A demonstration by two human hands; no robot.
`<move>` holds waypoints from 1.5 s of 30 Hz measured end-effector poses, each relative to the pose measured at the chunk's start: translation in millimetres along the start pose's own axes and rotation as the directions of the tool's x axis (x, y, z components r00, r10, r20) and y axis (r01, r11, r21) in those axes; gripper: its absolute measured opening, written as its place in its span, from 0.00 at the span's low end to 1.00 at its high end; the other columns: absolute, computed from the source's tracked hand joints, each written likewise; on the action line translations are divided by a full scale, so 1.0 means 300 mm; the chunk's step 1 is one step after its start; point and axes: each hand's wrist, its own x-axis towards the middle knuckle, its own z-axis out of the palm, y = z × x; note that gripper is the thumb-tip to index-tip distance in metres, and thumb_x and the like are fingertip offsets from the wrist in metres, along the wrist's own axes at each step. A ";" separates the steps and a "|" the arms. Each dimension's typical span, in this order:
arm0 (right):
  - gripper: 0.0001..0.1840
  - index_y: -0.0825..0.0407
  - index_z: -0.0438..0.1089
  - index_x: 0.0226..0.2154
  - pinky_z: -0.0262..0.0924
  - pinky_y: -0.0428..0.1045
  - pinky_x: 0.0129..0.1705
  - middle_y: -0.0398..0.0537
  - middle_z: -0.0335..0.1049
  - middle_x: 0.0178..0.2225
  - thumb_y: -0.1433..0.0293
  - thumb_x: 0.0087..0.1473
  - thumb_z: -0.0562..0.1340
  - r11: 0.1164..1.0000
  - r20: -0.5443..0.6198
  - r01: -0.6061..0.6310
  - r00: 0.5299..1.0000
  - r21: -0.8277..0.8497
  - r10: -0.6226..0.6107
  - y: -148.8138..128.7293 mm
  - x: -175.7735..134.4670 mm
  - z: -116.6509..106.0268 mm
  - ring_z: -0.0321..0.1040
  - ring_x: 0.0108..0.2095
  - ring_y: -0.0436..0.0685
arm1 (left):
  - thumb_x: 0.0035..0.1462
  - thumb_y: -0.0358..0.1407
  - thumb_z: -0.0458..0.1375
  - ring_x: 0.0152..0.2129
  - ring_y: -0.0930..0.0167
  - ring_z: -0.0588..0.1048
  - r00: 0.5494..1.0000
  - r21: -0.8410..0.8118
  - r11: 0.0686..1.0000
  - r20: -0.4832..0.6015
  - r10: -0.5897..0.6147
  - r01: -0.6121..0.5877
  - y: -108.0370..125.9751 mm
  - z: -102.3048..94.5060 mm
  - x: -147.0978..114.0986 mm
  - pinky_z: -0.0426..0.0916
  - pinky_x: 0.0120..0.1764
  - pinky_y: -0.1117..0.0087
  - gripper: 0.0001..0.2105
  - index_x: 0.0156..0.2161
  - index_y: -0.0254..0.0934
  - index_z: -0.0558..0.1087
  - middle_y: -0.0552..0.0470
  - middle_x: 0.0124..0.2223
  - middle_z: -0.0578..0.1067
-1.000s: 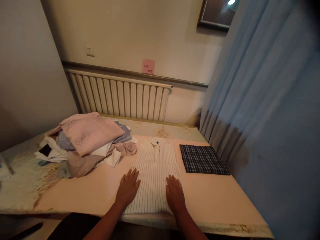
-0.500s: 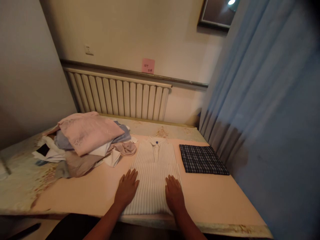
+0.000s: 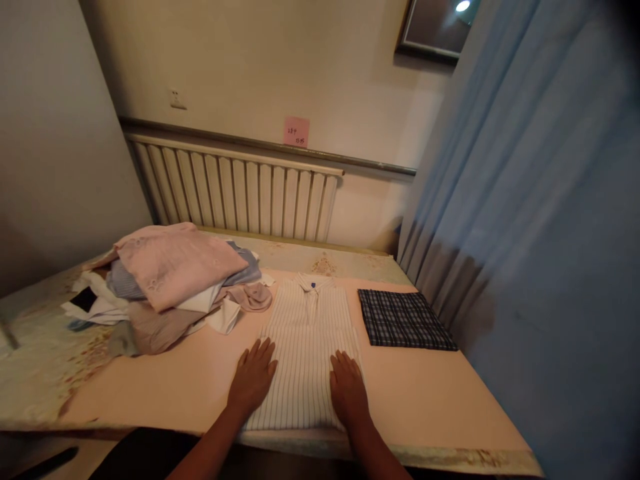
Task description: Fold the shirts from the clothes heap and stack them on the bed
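In front of me a white striped shirt [image 3: 307, 360] lies flat and folded into a long shape, its collar pointing away from me and a small blue label inside the neck. My left hand [image 3: 253, 375] rests flat along the shirt's left edge, fingers stretched out. On the opposite edge lies my right hand [image 3: 348, 389], also flat with the fingers extended. Neither hand grips the cloth. To the right of the shirt sits a dark plaid cloth [image 3: 406, 319], folded into a neat rectangle.
A loose heap of clothes [image 3: 180, 267], pink on top, lies at the left. Beneath everything is a table with a peach cover [image 3: 425, 393]. A radiator [image 3: 240, 193] stands behind it, and a blue curtain [image 3: 540, 267] hangs along the right side.
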 end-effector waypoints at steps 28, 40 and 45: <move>0.22 0.55 0.67 0.55 0.48 0.59 0.64 0.54 0.64 0.59 0.73 0.61 0.49 1.000 0.006 0.006 1.000 -0.016 -0.006 0.007 -0.002 0.004 0.55 0.62 0.61 | 0.64 0.43 0.42 0.63 0.60 0.57 1.000 -0.018 1.000 0.010 -0.009 0.009 0.004 -0.010 0.002 0.52 0.61 0.52 0.24 0.61 0.40 0.64 0.49 0.65 0.63; 0.22 0.55 0.68 0.54 0.47 0.59 0.64 0.55 0.65 0.58 0.74 0.61 0.50 1.000 -0.007 -0.024 1.000 0.019 0.024 -0.002 -0.001 -0.008 0.55 0.62 0.60 | 0.65 0.43 0.42 0.63 0.60 0.56 1.000 -0.017 1.000 0.002 -0.009 0.009 0.003 -0.004 0.002 0.51 0.61 0.52 0.23 0.61 0.40 0.64 0.50 0.65 0.63; 0.22 0.55 0.67 0.54 0.48 0.58 0.64 0.55 0.64 0.59 0.74 0.61 0.50 1.000 0.013 -0.016 1.000 0.012 0.016 -0.003 0.000 -0.009 0.54 0.63 0.60 | 0.65 0.42 0.43 0.63 0.60 0.57 1.000 -0.012 1.000 -0.003 -0.004 0.004 0.003 -0.005 0.002 0.52 0.61 0.51 0.23 0.61 0.39 0.64 0.49 0.65 0.63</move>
